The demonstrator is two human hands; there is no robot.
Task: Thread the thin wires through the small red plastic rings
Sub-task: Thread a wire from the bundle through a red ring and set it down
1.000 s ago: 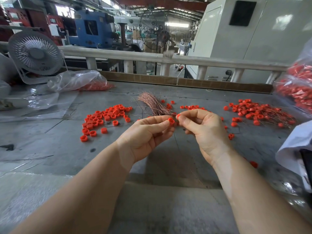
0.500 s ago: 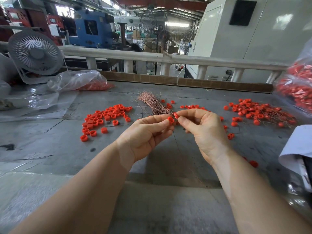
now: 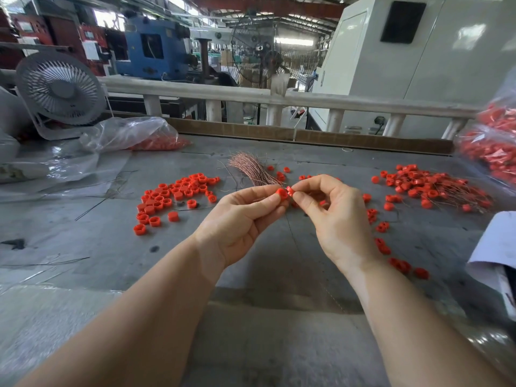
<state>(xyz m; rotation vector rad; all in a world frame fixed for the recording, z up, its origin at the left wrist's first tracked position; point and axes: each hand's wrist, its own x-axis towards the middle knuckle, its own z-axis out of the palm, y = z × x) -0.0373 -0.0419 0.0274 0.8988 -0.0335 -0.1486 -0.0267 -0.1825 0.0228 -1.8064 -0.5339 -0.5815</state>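
My left hand [image 3: 240, 219] pinches a small red plastic ring [image 3: 281, 193] between thumb and forefinger above the grey table. My right hand [image 3: 332, 219] pinches a second red ring [image 3: 289, 190] right against the first. A thin wire [image 3: 307, 258] hangs down from between the hands toward the table's near edge. A bundle of copper-coloured wires [image 3: 251, 169] lies just behind the hands. Loose red rings [image 3: 178, 196] are heaped to the left. Rings with wires through them [image 3: 430, 188] are piled at the right.
A clear plastic bag [image 3: 131, 135] holding red parts and a white desk fan [image 3: 60, 90] sit at the back left. Another bag of red parts [image 3: 491, 149] hangs at the right edge. A white sleeve [image 3: 499, 247] shows at the right. Scattered rings [image 3: 402, 265] lie by my right wrist.
My right hand has raised its thumb and forefinger slightly and brought its ring against the one in my left hand. The arms have stayed in place.
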